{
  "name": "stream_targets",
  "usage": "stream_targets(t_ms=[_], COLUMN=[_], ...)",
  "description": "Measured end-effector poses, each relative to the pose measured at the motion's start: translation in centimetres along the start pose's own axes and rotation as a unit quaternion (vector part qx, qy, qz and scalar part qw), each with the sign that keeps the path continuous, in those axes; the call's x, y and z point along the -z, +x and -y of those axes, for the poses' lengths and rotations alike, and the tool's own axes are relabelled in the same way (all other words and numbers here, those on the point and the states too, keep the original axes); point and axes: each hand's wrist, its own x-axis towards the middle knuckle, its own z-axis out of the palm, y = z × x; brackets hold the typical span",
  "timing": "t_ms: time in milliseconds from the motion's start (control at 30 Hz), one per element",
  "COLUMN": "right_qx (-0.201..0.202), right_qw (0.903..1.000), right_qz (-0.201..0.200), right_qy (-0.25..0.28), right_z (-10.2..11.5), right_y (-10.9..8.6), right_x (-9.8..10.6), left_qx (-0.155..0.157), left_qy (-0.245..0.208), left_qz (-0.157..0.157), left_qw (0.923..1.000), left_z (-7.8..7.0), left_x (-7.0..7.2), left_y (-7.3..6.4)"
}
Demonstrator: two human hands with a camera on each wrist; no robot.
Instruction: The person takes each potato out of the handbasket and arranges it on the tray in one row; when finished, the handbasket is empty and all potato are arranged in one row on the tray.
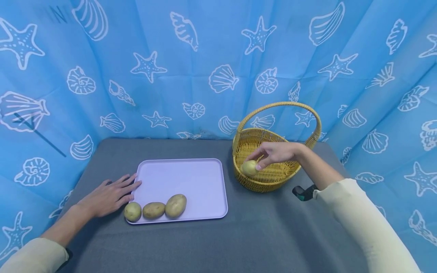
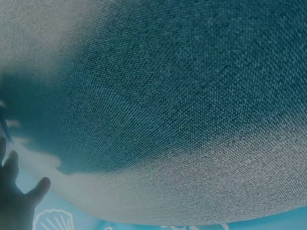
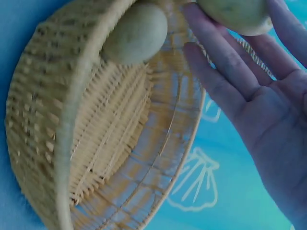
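My right hand (image 1: 278, 152) pinches a potato (image 1: 250, 168) over the near left part of the yellow wicker basket (image 1: 261, 185). In the right wrist view that held potato (image 3: 237, 14) is at the top edge, and another potato (image 3: 136, 33) lies inside the basket against its wall. From the head view this second potato is mostly hidden. On the left, my left hand (image 1: 107, 195) lies with spread fingers, fingertips at the left rim of a lilac tray (image 1: 198, 189). Three potatoes sit along the tray's near edge: a roundish one (image 1: 132, 211), an oblong one (image 1: 154, 210) and a larger one (image 1: 175, 206).
The basket's tall arched handle (image 1: 280, 104) rises above my right hand. A grey cloth (image 1: 239, 242) covers the table. Behind it hangs a blue curtain (image 1: 205, 49) with white shells and starfish. The left wrist view shows mostly cloth.
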Motion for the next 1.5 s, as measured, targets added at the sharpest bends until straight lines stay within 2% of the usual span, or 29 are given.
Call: stream_targets(t_ms=[100, 200, 367, 500, 767, 1000, 1233, 1500], right_qx=[0.024, 0.031, 0.054, 0.072, 0.088, 0.101, 0.095, 0.113], right_qw=[0.9996, 0.9993, 0.9980, 0.9961, 0.9949, 0.9913, 0.9929, 0.9930], right_qz=[-0.010, -0.018, -0.011, 0.002, 0.046, 0.083, 0.071, 0.033], right_qy=[-0.007, -0.009, -0.030, -0.050, -0.019, -0.013, 0.009, 0.017], right_z=[0.8, 1.4, 2.4, 3.1, 3.7, 3.1, 2.2, 1.7], right_y=[0.7, 1.7, 3.6, 5.2, 8.1, 10.4, 12.7, 14.6], right_x=[-0.6, -1.3, -2.8, -4.0, -6.7, -8.9, -11.3, -13.4], left_qx=[0.001, 0.003, 0.002, 0.003, 0.004, 0.006, 0.006, 0.007], left_qy=[0.000, 0.000, 0.003, 0.001, -0.002, -0.005, -0.007, -0.006], left_qz=[0.001, 0.002, 0.000, 0.002, 0.002, 0.003, 0.002, 0.003], left_qw=[1.0000, 1.0000, 1.0000, 1.0000, 1.0000, 1.0000, 1.0000, 1.0000], left_z=[0.0, 0.1, 0.1, 0.0, -0.1, 0.0, 0.0, 0.0], left_x=[0.0, 0.0, -0.1, -0.1, -0.1, -0.1, -0.1, 0.0], left_y=[0.0, -0.1, -0.1, 0.0, 0.0, 0.0, -0.1, -0.1])
